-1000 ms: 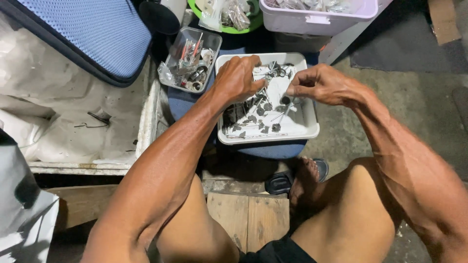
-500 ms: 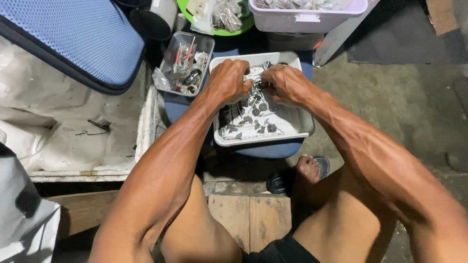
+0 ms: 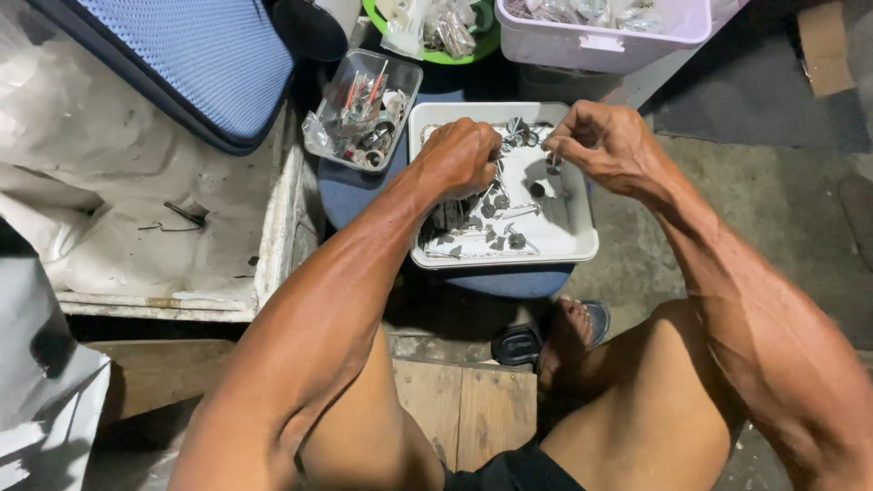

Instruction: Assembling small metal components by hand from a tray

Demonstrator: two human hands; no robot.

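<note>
— Where are the hands?

— Both over the white tray (image 3: 582, 247), which sits on a blue stool seat (image 3: 509, 280). The left hand (image 3: 462, 155) is curled into a fist above the tray's left half, knuckles up; its grip is together, but whether anything is inside I cannot tell.

— And the other?

— The right hand (image 3: 605, 144) hovers over the tray's upper right part. Its thumb and forefinger are pinched on a small dark metal piece (image 3: 552, 165) that hangs just above the tray floor.

— What lies in the tray?

— Loose small metal parts (image 3: 496, 205), scattered mostly across the left and middle, thickest by the left hand.

— Anything around the tray?

— Just left of it, a clear plastic box (image 3: 364, 109) with mixed bits, some red-handled. Beyond the tray, a pale lilac bin (image 3: 605, 35) and a green bowl (image 3: 436, 45) holding bagged pieces. Further left of the tray, a blue padded cushion (image 3: 182, 55). Below the tray, a bare foot rests in a dark sandal (image 3: 523, 344).
</note>
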